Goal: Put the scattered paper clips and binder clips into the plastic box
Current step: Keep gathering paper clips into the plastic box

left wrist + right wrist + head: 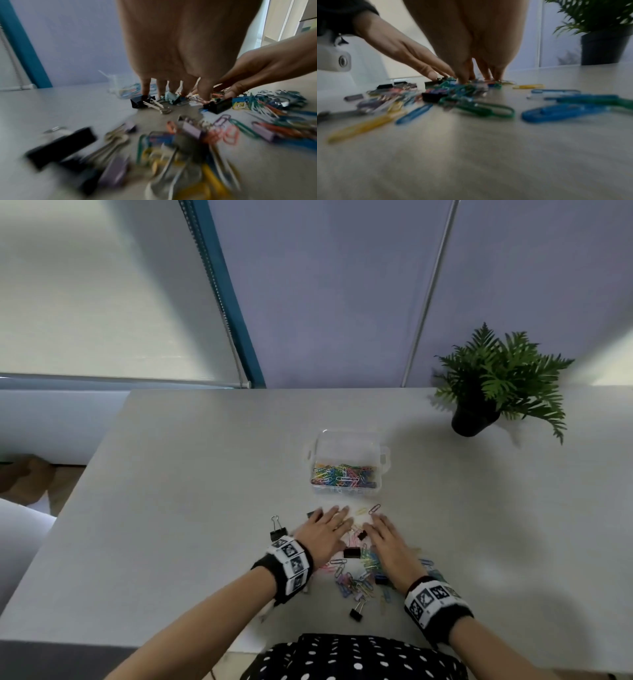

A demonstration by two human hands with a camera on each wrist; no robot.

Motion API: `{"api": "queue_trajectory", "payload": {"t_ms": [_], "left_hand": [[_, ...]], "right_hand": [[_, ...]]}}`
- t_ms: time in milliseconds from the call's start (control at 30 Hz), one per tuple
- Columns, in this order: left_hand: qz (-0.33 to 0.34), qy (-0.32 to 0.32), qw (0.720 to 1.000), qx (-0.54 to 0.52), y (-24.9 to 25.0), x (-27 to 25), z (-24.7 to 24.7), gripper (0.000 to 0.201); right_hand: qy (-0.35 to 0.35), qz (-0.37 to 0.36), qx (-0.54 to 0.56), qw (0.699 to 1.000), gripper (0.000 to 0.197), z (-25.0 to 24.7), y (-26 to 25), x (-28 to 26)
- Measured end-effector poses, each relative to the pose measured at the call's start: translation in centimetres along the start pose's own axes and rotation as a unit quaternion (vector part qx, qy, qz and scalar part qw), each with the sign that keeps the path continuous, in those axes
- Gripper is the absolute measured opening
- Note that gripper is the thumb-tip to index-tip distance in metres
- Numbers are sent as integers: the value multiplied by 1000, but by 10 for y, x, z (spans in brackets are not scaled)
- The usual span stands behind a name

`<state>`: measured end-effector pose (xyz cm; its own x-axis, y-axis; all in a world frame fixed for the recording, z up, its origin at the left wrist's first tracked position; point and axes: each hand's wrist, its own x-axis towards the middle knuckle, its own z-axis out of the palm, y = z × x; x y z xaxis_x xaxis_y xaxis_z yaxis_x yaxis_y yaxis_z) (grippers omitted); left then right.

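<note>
- Left hand and right hand: fingers straight, spread flat on the pile, holding nothing
- Paper clips and binder clips lie under and behind the fingertips
- Plastic box, part-filled, just beyond them
- Step looks like raking; next, scoop and lift into the box

Bare surface lies open left of the left hand; ahead stands the plastic box; a potted plant blocks far right.
</note>
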<state>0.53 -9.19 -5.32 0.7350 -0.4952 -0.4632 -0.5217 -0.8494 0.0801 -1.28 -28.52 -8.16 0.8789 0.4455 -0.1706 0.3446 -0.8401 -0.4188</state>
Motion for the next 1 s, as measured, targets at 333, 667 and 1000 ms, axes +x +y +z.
{"api": "queue_trajectory", "payload": {"t_ms": [333,667,1000], "left_hand": [[-41,75,994,-64,-2,-34,-1,40],[-35,125,977,-169,9,5,-25,36],[32,42,996,-74,60,13,-44,34]], "right_hand": [[36,66,285,956,16,-29,-10,19],[62,190,577,792,11,-64,-1,20],[135,181,565,794,20,-102,2,85]]}}
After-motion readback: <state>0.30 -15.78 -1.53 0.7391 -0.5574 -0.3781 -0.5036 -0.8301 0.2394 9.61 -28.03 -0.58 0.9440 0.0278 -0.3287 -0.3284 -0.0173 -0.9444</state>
